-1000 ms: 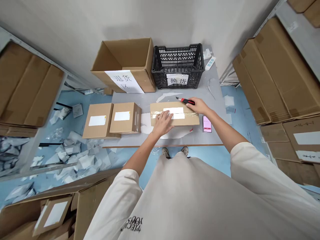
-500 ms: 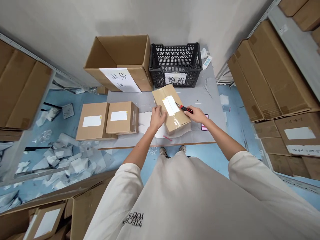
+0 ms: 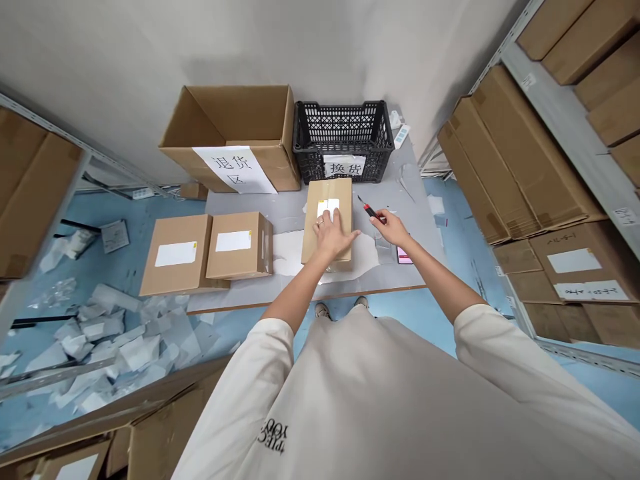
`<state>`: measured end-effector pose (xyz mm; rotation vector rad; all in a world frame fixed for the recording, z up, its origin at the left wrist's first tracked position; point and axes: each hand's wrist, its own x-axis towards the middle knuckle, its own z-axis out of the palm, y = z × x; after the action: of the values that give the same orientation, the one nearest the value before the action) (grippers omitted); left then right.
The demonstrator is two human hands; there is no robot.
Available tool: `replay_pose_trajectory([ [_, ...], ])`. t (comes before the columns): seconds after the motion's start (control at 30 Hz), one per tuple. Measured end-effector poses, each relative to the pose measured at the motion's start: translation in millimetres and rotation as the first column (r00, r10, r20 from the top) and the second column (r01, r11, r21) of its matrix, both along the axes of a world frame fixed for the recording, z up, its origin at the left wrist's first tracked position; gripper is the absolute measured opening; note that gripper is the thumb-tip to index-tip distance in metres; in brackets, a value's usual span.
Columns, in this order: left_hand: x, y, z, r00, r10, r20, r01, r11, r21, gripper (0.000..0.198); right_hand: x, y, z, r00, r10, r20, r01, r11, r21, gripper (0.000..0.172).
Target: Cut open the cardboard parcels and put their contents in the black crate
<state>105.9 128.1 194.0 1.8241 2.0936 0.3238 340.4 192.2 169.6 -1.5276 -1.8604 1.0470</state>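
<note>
Brown cardboard carton (image 3: 327,223) lies flat near the front of the grey table (image 3: 293,217), its long side running away from the person. It sits just in front of the black plastic crate (image 3: 343,140), with its far end close to the crate's paper sign (image 3: 344,167). A white label (image 3: 326,209) shows on its top face, partly covered by the left hand, and a sheet of white packing plastic (image 3: 363,259) spreads beneath and beside its near end. The left hand (image 3: 333,237) is open, palm down, with the fingers spread across the carton's top; a ring (image 3: 320,227) shows on one finger. That arm reaches in from the white sleeve (image 3: 260,353), angled up and to the right. The right arm stretches forward and inward, holding the hand off the carton's right side. The right hand (image 3: 393,229) pinches a red-and-black utility knife (image 3: 369,211), its blade tip pointing up and away, clear of the cardboard. A phone (image 3: 404,255) with a pink screen lies just below the right hand. Two closed cartons (image 3: 207,248) stand together on the left of the table, and an open carton (image 3: 230,127) stands behind them.
</note>
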Motion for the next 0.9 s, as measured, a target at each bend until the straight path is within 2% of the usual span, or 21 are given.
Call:
replay_pose_trajectory([
  [0.1, 11.9, -2.7, -3.0, 0.994, -0.095, -0.046, 0.093, 0.995, -0.033, 0.106, 5.7, 11.7, -3.4, 0.999, -0.043, 0.000, 0.043, 0.998, 0.039, 0.061],
  [0.2, 5.7, -4.9, -5.0, 0.975, -0.213, -0.067, 0.207, 0.975, -0.078, 0.111, 6.6, 19.4, -8.1, 0.998, -0.062, -0.030, 0.064, 0.996, 0.062, 0.064],
  [0.33, -24.1, -4.5, -4.3, 0.900, -0.426, -0.087, 0.412, 0.900, -0.145, 0.122, 5.6, 24.2, -11.8, 0.994, -0.085, -0.062, 0.090, 0.993, 0.073, 0.065],
  [0.47, -57.4, -0.9, -4.7, 0.803, -0.587, -0.098, 0.564, 0.803, -0.192, 0.123, 3.4, 17.1, -11.7, 0.992, -0.105, -0.074, 0.102, 0.994, -0.039, 0.063],
  [0.53, -65.5, -0.4, -4.3, 0.800, -0.590, -0.109, 0.569, 0.803, -0.176, 0.118, 2.0, 7.6, -11.3, 0.988, -0.137, -0.071, 0.131, 0.988, -0.086, 0.059],
  [0.67, -62.7, -4.6, -0.3, 0.860, -0.499, -0.111, 0.490, 0.866, -0.099, 0.107, -0.8, -20.3, -11.8, 0.969, -0.223, -0.110, 0.202, 0.964, -0.174, 0.050],
  [0.8, -55.3, -7.0, 3.8, 0.872, -0.478, -0.104, 0.471, 0.878, -0.084, 0.104, 0.7, -44.2, -13.1, 0.943, -0.250, -0.218, 0.182, 0.940, -0.290, 0.051],
  [0.9, -53.1, -2.6, 3.9, 0.864, -0.492, -0.104, 0.482, 0.869, -0.111, 0.102, 9.4, -46.1, -11.6, 0.939, -0.216, -0.267, 0.119, 0.934, -0.338, 0.053],
])
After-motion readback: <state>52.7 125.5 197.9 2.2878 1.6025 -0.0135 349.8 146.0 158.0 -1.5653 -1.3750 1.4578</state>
